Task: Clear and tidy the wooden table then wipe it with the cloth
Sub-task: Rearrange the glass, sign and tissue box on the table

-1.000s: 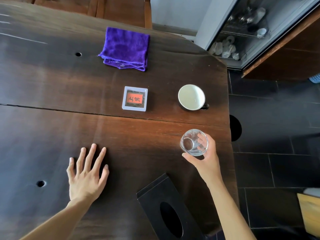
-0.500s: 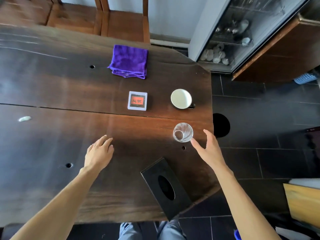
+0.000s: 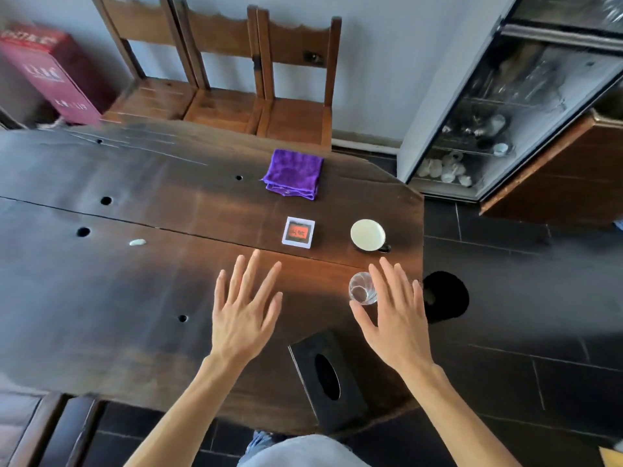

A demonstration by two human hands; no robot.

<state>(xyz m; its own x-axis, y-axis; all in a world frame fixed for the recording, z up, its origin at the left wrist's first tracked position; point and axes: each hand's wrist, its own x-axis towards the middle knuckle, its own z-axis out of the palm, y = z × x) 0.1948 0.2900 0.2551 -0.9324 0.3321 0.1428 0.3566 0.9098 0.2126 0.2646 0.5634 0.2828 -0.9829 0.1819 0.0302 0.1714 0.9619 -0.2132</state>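
Neither hand grasps anything: the right hand (image 3: 394,318) is spread flat with straight fingers just beside and partly over the clear glass (image 3: 362,288), thumb below it, whether touching it cannot be told; the left hand (image 3: 244,310) is likewise splayed and empty above bare wood near the middle of the near half of the wooden table (image 3: 101,298). The glass stands upright close to the table's right edge; beyond it, nearer the far right corner, sits a white-lined cup (image 3: 368,235); to the cup's left lies a small square framed card (image 3: 298,231); the folded purple cloth (image 3: 294,174) rests by the far edge, untouched. A black tissue box (image 3: 328,379) lies at an angle at the near edge between the forearms; a small pale smear (image 3: 137,242) marks the wood well to the left. Judged progress: clearing appears barely begun, since every item remains on the table; wiping with the cloth is not yet started.
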